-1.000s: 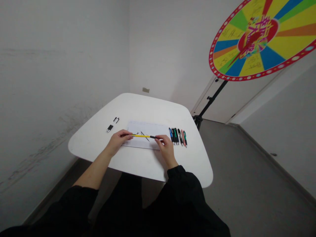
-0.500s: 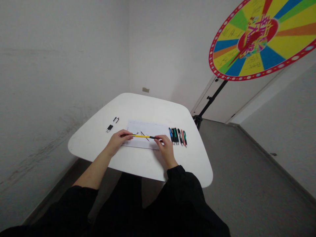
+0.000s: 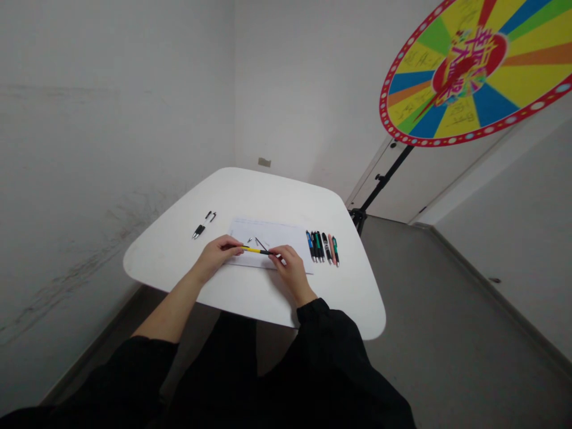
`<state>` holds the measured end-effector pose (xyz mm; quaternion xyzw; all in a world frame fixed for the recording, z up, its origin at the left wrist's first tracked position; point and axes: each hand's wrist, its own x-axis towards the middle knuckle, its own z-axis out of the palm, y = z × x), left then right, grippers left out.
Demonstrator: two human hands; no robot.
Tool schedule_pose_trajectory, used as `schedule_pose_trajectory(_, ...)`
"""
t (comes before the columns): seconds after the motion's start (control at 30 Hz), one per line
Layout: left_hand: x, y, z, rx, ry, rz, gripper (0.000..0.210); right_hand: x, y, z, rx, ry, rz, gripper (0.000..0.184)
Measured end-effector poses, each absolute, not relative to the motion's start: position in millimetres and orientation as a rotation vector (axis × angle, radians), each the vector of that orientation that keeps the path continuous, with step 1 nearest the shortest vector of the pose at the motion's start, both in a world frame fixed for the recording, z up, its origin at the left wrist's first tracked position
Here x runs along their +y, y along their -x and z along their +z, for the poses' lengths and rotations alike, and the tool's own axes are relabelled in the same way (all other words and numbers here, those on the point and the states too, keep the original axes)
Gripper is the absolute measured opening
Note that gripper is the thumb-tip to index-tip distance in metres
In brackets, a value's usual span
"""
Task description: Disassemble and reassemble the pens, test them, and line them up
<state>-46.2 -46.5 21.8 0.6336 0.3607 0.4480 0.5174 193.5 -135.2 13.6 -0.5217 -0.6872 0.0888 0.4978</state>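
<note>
A yellow pen barrel with a black grip [image 3: 254, 250] is held level over a sheet of white paper [image 3: 286, 229]. My left hand [image 3: 215, 258] pinches its left end, with a dark part showing by the fingertips. At the black end, the fingers of my right hand [image 3: 291, 271] are closed on the grip. Just behind the pen, on the paper, lie a small silver pen tip [image 3: 249, 239] and a thin dark refill [image 3: 260, 243]. Another tiny piece beside them is too small to name.
On the white table [image 3: 268, 190], two black-and-clear pens [image 3: 203, 226] lie at the left. A row of several pens [image 3: 322, 247] lies right of the paper. A colourful prize wheel [image 3: 473, 71] on a black stand rises at the right. Walls border the table's left and back.
My right hand has moved left, closer to my left hand. Less of the yellow pen shows between them, and its right end is slightly lower. The refill and tip on the paper are more exposed.
</note>
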Motion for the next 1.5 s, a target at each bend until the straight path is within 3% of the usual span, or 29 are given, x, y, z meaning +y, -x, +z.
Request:
schedule_pose_trajectory(0.43, -42.6, 47.3, 17.0, 0.899, -1.283, 1.141, 0.042, -129.2, -195.2, 10.7, -1.508, 1.375, 0.161, 0.027)
schedule_pose_trajectory(1.0, -37.4, 48.3, 9.7, 0.865, -1.180, 1.208, 0.047, -84.6, -183.6, -5.2, -1.560, 1.794, -0.013, 0.015)
schedule_pose_trajectory(1.5, -36.2, 48.6, 8.0, 0.868, -1.178, 1.207, 0.048, -85.3, -183.2, -2.7, -1.707, 1.897, -0.095, 0.019)
